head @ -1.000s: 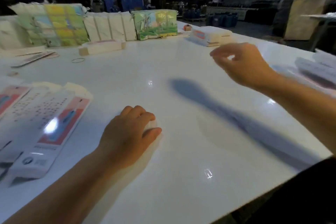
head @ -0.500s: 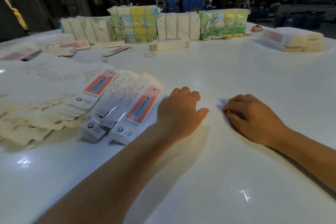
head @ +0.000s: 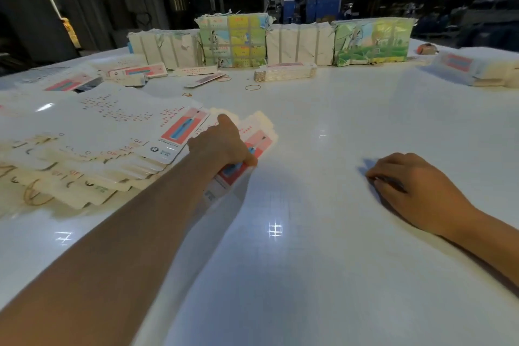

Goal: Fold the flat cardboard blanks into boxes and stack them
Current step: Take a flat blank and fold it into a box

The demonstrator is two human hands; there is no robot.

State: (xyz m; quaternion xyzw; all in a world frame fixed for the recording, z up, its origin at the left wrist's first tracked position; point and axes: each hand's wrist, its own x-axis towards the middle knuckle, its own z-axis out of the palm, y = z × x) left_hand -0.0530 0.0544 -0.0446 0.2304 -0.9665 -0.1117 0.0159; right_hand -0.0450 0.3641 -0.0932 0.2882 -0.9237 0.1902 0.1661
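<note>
A spread pile of flat white cardboard blanks (head: pixel 112 132) with red and blue print covers the table's left side. My left hand (head: pixel 222 146) lies on top of the rightmost blank (head: pixel 261 140), index finger stretched forward and thumb on its red panel near the right edge. My right hand (head: pixel 415 191) rests on the bare white table (head: pixel 323 247) to the right, its fingers loosely curled with the tips touching the surface and nothing in it. A low stack of folded boxes (head: pixel 471 67) sits at the far right.
Wrapped bundles (head: pixel 233 39) of printed stock line the table's far edge. In front of them lies a small banded stack of blanks (head: pixel 285 73), with loose rubber bands (head: pixel 252 87) nearby. More blanks lie scattered at the far left.
My left hand has moved left from the bare table onto the rightmost blank. My right hand has come down from the air and stayed on the table. The view has swung left.
</note>
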